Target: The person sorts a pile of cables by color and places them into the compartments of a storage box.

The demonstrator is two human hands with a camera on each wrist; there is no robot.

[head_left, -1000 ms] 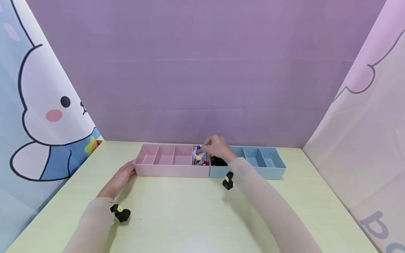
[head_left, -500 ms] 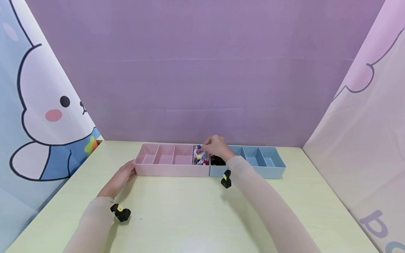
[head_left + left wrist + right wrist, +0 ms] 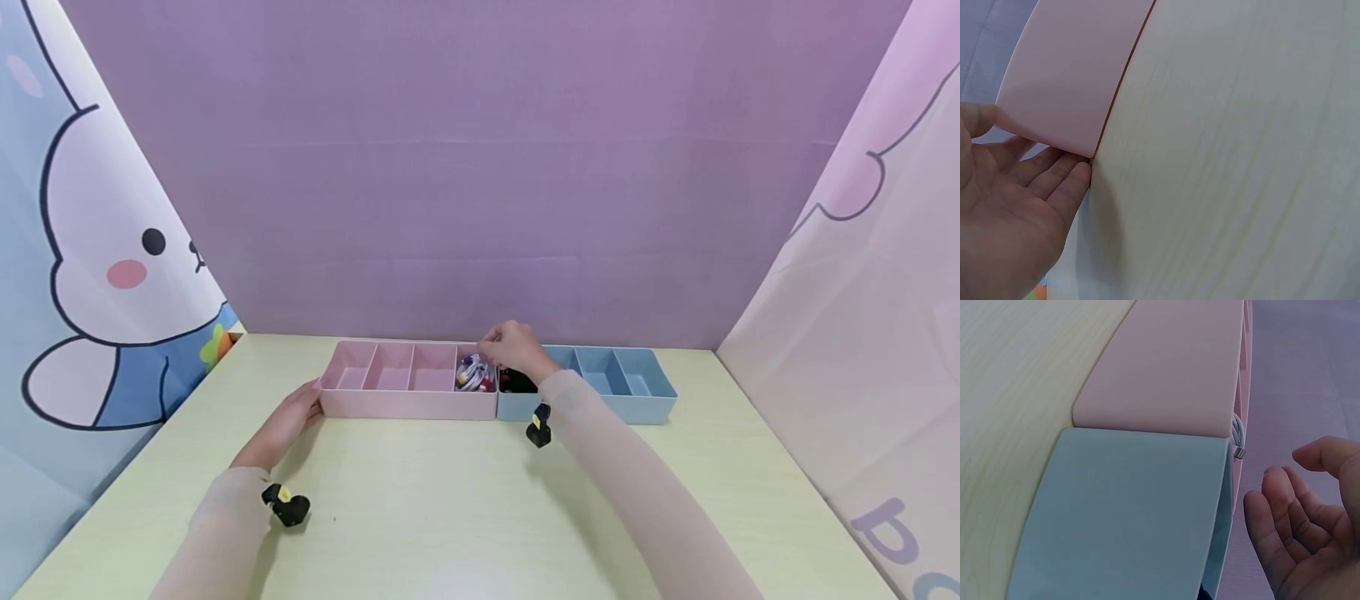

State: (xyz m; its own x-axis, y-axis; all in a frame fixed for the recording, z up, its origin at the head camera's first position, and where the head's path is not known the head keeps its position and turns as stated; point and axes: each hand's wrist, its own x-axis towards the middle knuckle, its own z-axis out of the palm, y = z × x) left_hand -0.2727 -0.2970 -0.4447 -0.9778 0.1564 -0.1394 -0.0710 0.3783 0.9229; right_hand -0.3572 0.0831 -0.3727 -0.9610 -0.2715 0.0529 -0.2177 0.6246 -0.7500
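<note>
A pink divided box (image 3: 408,406) stands on the table. My left hand (image 3: 283,425) rests against its left end. In the left wrist view its straight fingers (image 3: 1054,175) touch the end wall, and the thumb lies near the top rim. Bundled white cables (image 3: 474,375) with coloured ties fill the box's rightmost compartment. Just above them is my right hand (image 3: 517,348), holding nothing; in the right wrist view its fingers are loosely bent, with a gap to the thumb. A cable's metal plug (image 3: 1239,452) pokes over the rim there.
Against the pink box's right end stands a blue divided box (image 3: 626,410). Dark items (image 3: 516,382) lie in its leftmost compartment, partly hidden by my right wrist. A purple backdrop (image 3: 480,183) rises right behind both boxes. The pale table (image 3: 420,508) stretches in front.
My right fingers have let go of the white cable with its blue tie, and it has dropped lower into the pink compartment. The left hand has stayed in place.
</note>
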